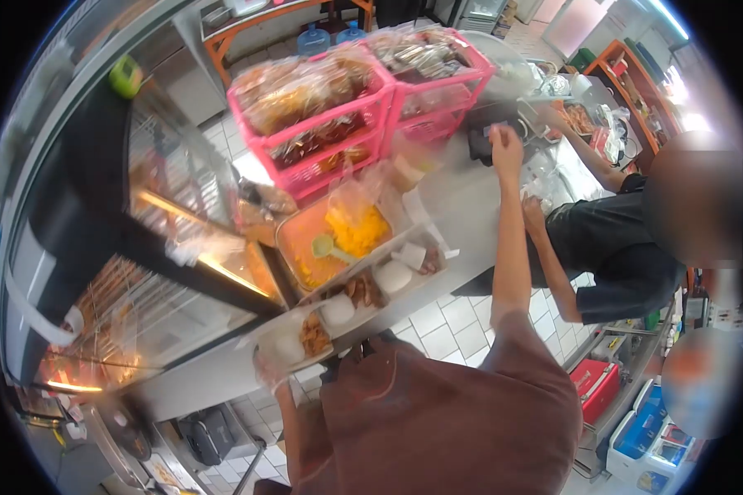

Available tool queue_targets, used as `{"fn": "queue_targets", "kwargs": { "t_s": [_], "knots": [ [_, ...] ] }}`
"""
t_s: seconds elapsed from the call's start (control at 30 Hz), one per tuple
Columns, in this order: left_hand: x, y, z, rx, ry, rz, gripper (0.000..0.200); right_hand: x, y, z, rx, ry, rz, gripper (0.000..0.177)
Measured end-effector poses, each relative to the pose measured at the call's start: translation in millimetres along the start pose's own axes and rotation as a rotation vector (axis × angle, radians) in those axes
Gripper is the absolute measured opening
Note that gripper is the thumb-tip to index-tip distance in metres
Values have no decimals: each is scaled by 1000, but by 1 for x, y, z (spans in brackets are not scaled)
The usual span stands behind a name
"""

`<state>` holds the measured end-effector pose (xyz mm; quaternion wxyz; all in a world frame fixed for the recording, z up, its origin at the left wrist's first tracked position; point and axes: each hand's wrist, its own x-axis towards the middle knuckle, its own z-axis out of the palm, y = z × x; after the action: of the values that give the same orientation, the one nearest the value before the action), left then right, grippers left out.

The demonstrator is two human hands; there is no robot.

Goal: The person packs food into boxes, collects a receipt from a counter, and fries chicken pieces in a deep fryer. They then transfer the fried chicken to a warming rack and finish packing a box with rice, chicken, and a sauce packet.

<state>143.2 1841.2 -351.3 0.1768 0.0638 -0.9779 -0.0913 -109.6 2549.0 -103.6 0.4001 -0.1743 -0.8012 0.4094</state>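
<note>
My right hand [505, 142] is stretched out over the counter, its fingers pinched together beside a black container [479, 147]; what they hold, if anything, is too small to name. Low on the left, my left hand [271, 373] is smeared by motion at the near end of a long compartmented box [363, 330]. White rounded portions [337, 310] and brown food pieces [314, 335] lie in the box. Beyond it, a tray [282, 247] holds yellow food [357, 231] with a pale green scoop [323, 245] and a plastic bag on it.
Pink crates [305, 130] of bagged food stand behind the tray. A glass display case [198, 206] is on the left. At the right, a person in dark clothes [611, 239] reaches over the counter [462, 206]. A red cooler [594, 388] sits lower right.
</note>
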Motion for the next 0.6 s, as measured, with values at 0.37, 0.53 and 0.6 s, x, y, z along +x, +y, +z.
{"fn": "queue_targets", "kwargs": {
  "t_s": [0.37, 0.53, 0.6],
  "knots": [
    [-94, -93, -83, -913, -47, -1559, 57, 305, 168, 54, -736, -375, -48, 29],
    [-120, -58, -99, -691, -294, -1709, 56, 317, 180, 82, -702, -544, 142, 32],
    [-125, -45, -96, -657, -348, -1750, 56, 319, 176, 92, -758, -654, 200, 35]
  ]
}}
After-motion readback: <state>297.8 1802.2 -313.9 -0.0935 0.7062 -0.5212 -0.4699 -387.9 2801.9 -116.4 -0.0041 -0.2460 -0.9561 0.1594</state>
